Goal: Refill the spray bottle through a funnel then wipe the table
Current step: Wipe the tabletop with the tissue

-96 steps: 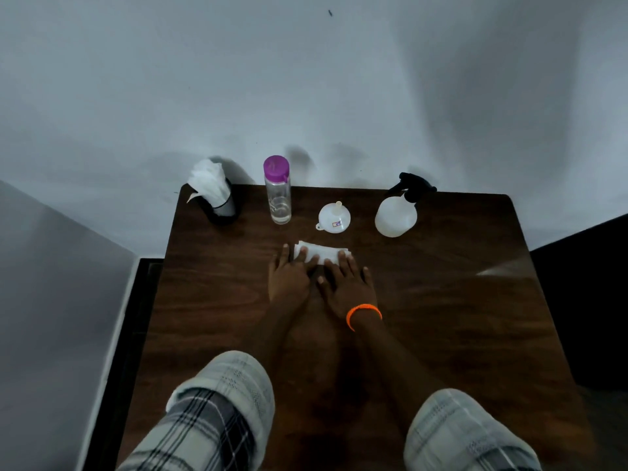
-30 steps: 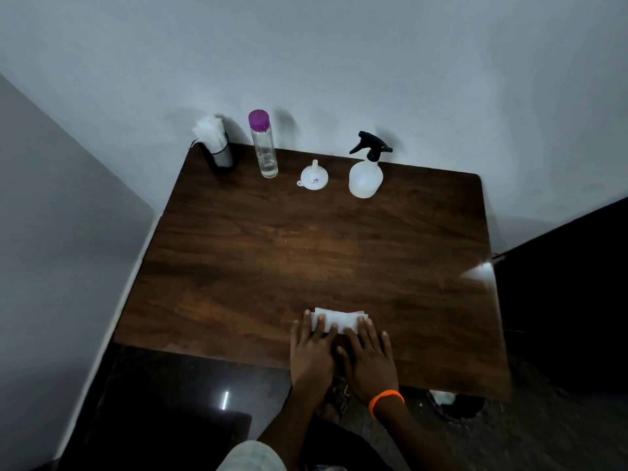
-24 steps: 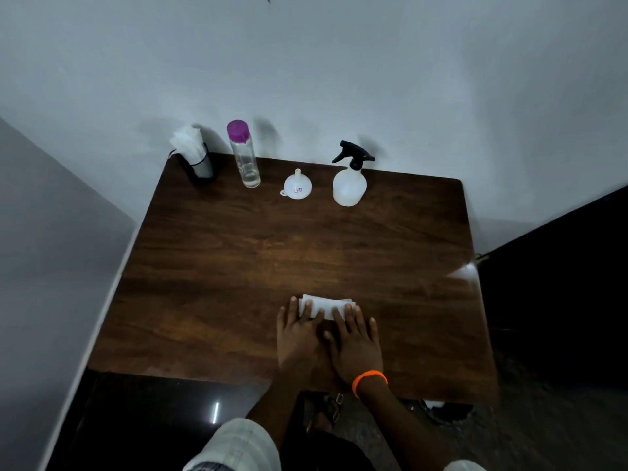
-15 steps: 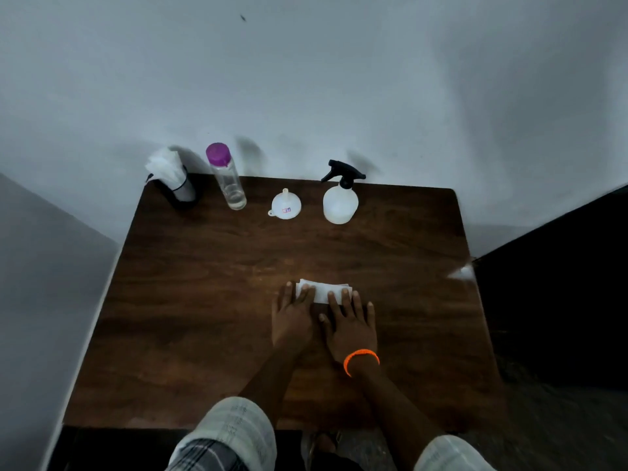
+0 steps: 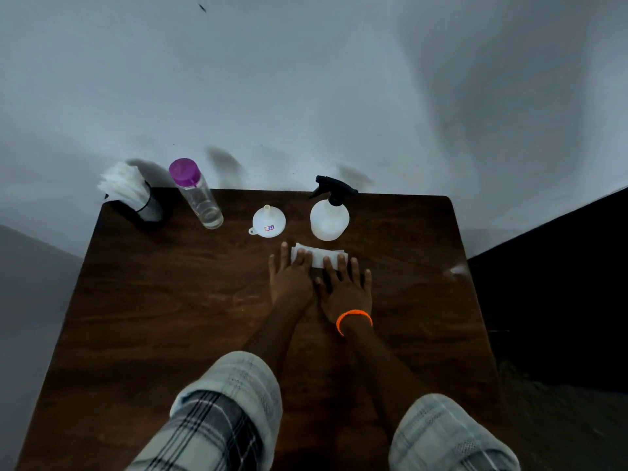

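Observation:
A folded white tissue [image 5: 317,257] lies flat on the dark wooden table [image 5: 170,300], just in front of the spray bottle. My left hand [image 5: 290,278] and my right hand [image 5: 345,288], which wears an orange wristband, press on it side by side with straight fingers. The white spray bottle [image 5: 329,214] with its black trigger head stands at the back of the table. A white funnel [image 5: 269,222] sits upside down to its left. A clear water bottle [image 5: 198,195] with a purple cap stands further left.
A black holder with white tissues [image 5: 134,197] stands at the table's back left corner. A grey wall rises right behind the table. Dark floor drops off past the right edge.
Both hands have pushed the tissue from near the table's front edge away from me toward the back, and it now lies just in front of the spray bottle.

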Demonstrator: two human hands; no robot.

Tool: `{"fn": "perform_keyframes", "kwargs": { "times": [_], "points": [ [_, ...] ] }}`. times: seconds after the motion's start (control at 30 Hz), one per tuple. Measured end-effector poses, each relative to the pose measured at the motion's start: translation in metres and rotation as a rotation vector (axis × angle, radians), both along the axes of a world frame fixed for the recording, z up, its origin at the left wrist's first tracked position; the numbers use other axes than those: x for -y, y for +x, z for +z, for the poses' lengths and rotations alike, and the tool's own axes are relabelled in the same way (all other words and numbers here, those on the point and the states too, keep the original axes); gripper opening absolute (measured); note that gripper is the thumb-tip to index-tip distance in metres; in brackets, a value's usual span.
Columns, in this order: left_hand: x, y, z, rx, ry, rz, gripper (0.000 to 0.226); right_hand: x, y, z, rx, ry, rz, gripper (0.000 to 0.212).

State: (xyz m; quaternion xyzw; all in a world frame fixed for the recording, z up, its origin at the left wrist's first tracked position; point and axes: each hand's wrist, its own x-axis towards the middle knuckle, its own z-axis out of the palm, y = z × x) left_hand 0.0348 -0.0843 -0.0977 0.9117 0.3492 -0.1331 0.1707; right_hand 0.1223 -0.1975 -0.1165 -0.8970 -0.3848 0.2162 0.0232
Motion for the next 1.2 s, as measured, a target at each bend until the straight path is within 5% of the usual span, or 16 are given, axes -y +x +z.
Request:
{"fn": "perform_keyframes", "kwargs": {
  "times": [0.43,1.2],
  "points": [
    [0.055,0.017,0.008,0.029,-0.043,-0.102,0.062,0.059,0.021,-0.004,-0.004,0.020,-0.086,0.063],
    [0.273,-0.117,0.000,0.022,-0.100,-0.085,0.065,0.287,-0.095,-0.012,0.037,0.027,0.033,0.060]
  ]
}}
